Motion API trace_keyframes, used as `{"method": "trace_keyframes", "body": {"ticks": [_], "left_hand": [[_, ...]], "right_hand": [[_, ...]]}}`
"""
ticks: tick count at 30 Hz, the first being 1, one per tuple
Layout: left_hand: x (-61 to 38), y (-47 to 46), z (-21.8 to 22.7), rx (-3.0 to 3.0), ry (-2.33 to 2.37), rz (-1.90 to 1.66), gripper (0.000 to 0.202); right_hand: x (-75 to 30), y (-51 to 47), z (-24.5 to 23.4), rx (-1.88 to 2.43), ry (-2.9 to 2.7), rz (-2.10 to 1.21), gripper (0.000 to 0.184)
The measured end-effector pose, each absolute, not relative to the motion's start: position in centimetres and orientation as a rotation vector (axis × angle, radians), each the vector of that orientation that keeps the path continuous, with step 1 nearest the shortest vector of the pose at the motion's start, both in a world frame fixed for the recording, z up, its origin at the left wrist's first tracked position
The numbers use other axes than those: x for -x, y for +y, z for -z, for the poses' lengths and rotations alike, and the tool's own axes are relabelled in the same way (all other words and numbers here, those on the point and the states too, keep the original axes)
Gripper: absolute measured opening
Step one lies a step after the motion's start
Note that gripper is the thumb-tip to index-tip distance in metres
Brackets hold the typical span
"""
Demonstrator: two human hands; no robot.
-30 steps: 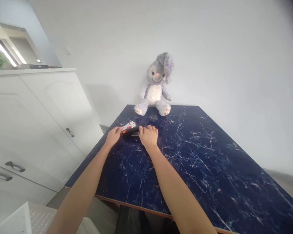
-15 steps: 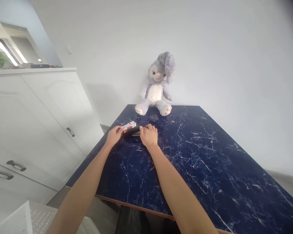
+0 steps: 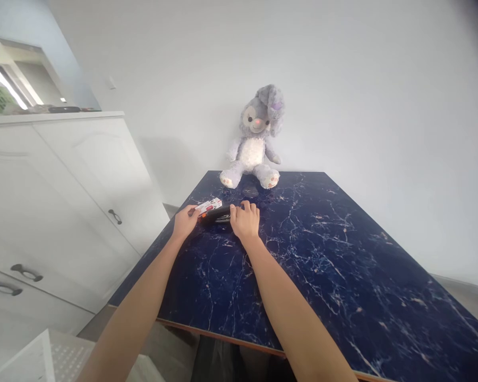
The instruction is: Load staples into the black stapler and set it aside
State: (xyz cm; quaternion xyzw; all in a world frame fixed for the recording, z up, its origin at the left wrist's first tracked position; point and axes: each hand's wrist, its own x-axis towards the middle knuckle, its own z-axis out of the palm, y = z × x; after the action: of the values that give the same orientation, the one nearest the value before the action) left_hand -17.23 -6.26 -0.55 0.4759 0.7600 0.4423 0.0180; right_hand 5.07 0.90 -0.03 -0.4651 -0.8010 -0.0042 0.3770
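On the dark blue marbled table (image 3: 302,254), a long black object (image 3: 215,214) with an orange spot and a thin silvery strip lies between my hands; it looks like a stapler. My right hand (image 3: 245,220) is closed over its right end, thumb on the near side and fingers curled beyond. A small white box with red print (image 3: 208,207) sits against the black object's far side. My left hand (image 3: 185,221) pinches the box's left end, close to the black object's orange end. The fingers partly cover both ends.
A grey plush rabbit (image 3: 253,151) sits at the table's back edge against the wall. Before its feet lies a dark round thing (image 3: 250,192). White cabinets (image 3: 75,201) stand at left, and a white perforated basket (image 3: 50,355) is at lower left.
My right hand has shifted slightly to the right along the black object. The left hand keeps its place at the white box.
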Motion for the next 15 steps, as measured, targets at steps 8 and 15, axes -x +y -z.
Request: {"method": "trace_keyframes", "body": {"ticks": [8, 15], "left_hand": [[17.4, -6.3, 0.6, -1.467, 2.349, -1.375, 0.025], [17.0, -6.3, 0.3, -1.433, 2.319, -1.482, 0.023]], "right_hand": [[-5.3, 1.3, 0.1, 1.204, -1.984, 0.034, 0.046], [-5.6, 2.1, 0.5, 1.323, -1.948, -0.119, 0.014]]}}
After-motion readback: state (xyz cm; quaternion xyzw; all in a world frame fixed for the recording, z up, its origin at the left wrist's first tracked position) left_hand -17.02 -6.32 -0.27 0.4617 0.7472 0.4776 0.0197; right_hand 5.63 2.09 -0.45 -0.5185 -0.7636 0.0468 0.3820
